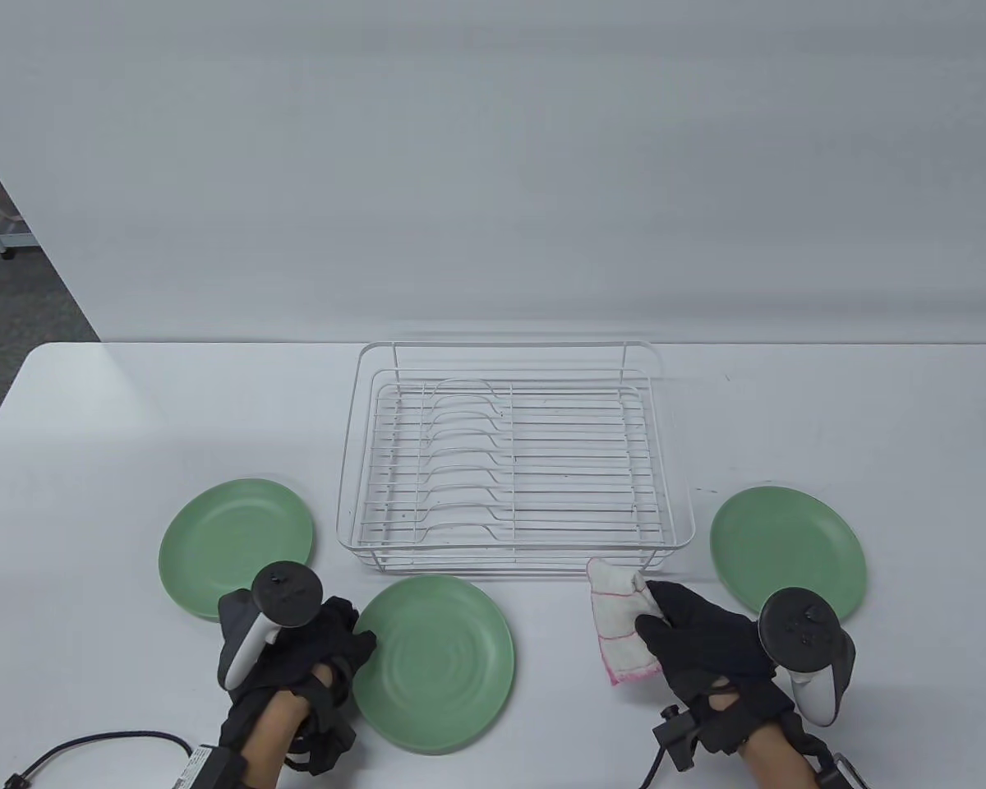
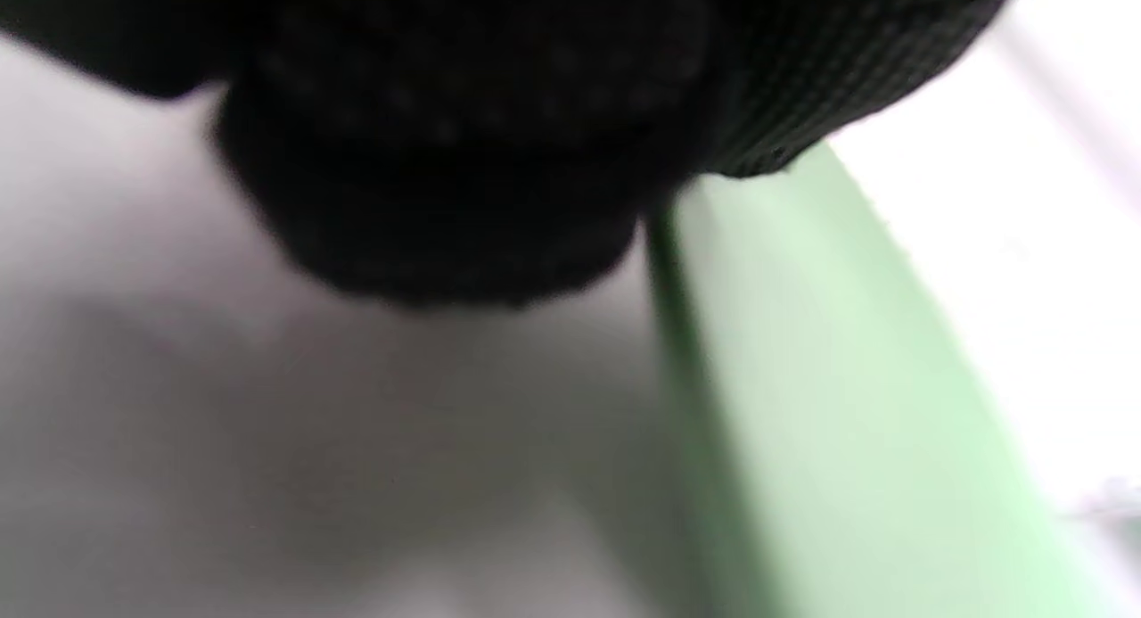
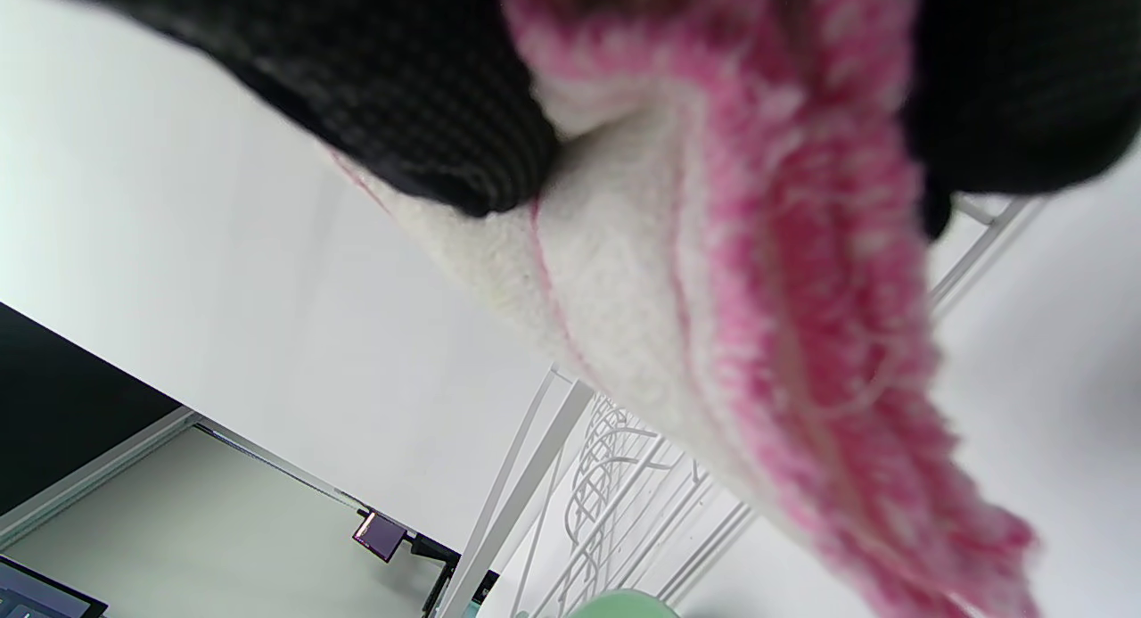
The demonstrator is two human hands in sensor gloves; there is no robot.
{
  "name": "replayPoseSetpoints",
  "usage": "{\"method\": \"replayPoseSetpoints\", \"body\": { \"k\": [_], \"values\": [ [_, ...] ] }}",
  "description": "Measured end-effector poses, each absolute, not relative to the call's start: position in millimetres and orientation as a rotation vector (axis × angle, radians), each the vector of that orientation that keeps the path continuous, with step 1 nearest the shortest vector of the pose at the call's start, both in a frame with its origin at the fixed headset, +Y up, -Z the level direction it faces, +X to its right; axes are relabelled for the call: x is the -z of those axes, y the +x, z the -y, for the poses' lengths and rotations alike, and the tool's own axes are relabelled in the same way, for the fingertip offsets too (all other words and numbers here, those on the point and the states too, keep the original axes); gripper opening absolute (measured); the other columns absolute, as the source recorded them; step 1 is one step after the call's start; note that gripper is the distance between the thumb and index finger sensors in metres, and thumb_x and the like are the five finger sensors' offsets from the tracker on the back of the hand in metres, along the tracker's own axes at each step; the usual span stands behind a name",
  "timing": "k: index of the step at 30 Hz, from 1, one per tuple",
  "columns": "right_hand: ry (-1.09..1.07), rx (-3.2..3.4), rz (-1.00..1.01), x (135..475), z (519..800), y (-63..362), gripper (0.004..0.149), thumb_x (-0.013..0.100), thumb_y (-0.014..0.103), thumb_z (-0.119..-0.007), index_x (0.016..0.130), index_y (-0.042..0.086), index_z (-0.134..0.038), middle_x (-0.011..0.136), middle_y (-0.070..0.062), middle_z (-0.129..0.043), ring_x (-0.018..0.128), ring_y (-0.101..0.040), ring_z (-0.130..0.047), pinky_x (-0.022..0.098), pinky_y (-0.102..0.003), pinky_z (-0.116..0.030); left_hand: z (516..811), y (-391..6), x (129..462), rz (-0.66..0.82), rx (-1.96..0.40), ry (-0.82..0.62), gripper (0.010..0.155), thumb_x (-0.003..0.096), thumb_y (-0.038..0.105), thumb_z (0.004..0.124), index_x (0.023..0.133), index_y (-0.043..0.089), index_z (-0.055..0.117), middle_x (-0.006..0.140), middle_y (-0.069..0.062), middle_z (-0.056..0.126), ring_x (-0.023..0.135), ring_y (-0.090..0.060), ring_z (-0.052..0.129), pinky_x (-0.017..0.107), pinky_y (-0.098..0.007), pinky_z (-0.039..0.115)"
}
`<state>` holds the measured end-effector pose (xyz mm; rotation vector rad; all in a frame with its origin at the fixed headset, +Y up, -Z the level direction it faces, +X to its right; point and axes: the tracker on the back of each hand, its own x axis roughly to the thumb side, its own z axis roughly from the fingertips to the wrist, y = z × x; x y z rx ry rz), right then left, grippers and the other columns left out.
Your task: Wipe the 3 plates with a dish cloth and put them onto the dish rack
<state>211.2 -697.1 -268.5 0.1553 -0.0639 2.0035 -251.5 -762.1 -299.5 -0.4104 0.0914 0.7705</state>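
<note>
Pink-edged dish cloth point(image 1: 620, 629), lower right of frame: your right hand point(image 1: 711, 649) fingers pinch it just below the dish rack point(image 1: 513, 460). Your left hand point(image 1: 296, 649) fingers curl on the centre plate's point(image 1: 435, 662) left rim.

Three round green plates, flat on the white surface: left plate point(image 1: 234, 542), middle plate point(image 1: 435, 664), right plate point(image 1: 787, 549). White wire dish rack point(image 1: 513, 464), empty, upright between them. White, pink-edged dish cloth point(image 1: 620, 629), bunched, near the rack's front right corner.
</note>
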Motion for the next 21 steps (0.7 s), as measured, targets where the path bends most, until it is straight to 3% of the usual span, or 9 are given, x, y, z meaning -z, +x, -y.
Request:
{"method": "replayPoseSetpoints", "body": {
  "k": [2,7,11,13,21],
  "values": [
    [0.154,-1.997,0.052,268.2,697.1,210.9,0.048,0.032,0.029,-0.093,0.077,0.014,-0.088,0.066,-0.019,-0.098,0.042,-0.042,-0.1,0.028,-0.052,-0.088,762.0,-254.3,298.0,-0.039,-0.948,-0.443,0.042,0.0444,0.041,0.085,0.08,0.022,0.073,0.079,-0.018,0.094,0.005,-0.016,0.108,0.0,-0.038,0.092],
    [0.152,-1.962,0.019,267.7,697.3,208.6,0.048,0.032,0.029,-0.093,0.077,0.015,-0.089,0.066,-0.019,-0.098,0.041,-0.042,-0.1,0.027,-0.052,-0.088,747.4,-250.3,292.1,0.077,-1.105,-0.456,0.046,0.0431,0.042,0.086,0.08,0.021,0.068,0.076,-0.017,0.095,0.004,-0.018,0.112,-0.002,-0.037,0.094],
    [0.172,-1.942,-0.004,266.8,695.9,200.1,0.048,0.032,0.029,-0.093,0.077,0.015,-0.089,0.065,-0.019,-0.099,0.04,-0.041,-0.1,0.026,-0.052,-0.088,721.7,-232.5,280.8,0.241,-1.111,-0.374,0.069,0.046,0.045,0.081,0.101,0.024,0.047,0.085,-0.014,0.086,0.011,-0.013,0.113,0.002,-0.033,0.097],
    [0.186,-1.934,-0.008,267.9,693.3,191.2,0.048,0.032,0.03,-0.093,0.078,0.015,-0.089,0.065,-0.019,-0.099,0.039,-0.041,-0.101,0.025,-0.051,-0.088,706.4,-217.8,274.6,0.294,-1.141,-0.292,0.076,0.046,0.046,0.08,0.106,0.024,0.04,0.087,-0.017,0.081,0.014,-0.013,0.114,0.004,-0.033,0.098],
    [0.092,-1.976,0.08,284.4,678.9,159.8,0.048,0.032,0.03,-0.093,0.078,0.015,-0.089,0.063,-0.019,-0.101,0.034,-0.039,-0.102,0.022,-0.05,-0.089,662.7,-161.2,270.8,0.377,-0.967,-0.036,0.074,0.0464,0.037,0.077,0.106,0.019,0.038,0.087,-0.017,0.08,0.015,-0.017,0.114,0.006,-0.034,0.099]
  ]
}}
